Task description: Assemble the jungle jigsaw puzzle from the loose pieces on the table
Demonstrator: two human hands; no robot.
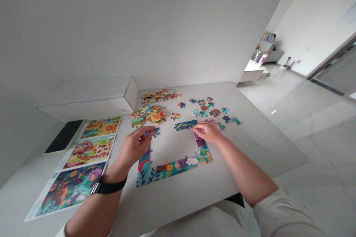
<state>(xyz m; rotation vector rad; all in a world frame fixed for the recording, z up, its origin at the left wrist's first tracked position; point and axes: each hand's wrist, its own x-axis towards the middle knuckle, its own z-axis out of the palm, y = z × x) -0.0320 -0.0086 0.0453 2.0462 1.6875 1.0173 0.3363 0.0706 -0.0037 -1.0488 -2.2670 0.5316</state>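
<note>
The left hand (133,146) has its grip drawn in, thumb and forefinger close together at a small dark blue jigsaw piece (156,132), though I cannot tell whether the piece is lifted from the bench (172,203). The right hand (207,132) curves over the far end of the part-joined puzzle border (172,168), its fingertips (195,130) down beside a dark blue strip of joined pieces (185,124); whether that grip pinches anything is hidden. The border lies open-centred on the bench, with a heap of loose pieces (148,114) beyond the left hand and scattered teal pieces (213,110) farther off. Printed picture sheets (73,177) lie to the left. Thin card like this likely handles best by its edges, with fingertips low and light so joined neighbours do not slide.
</note>
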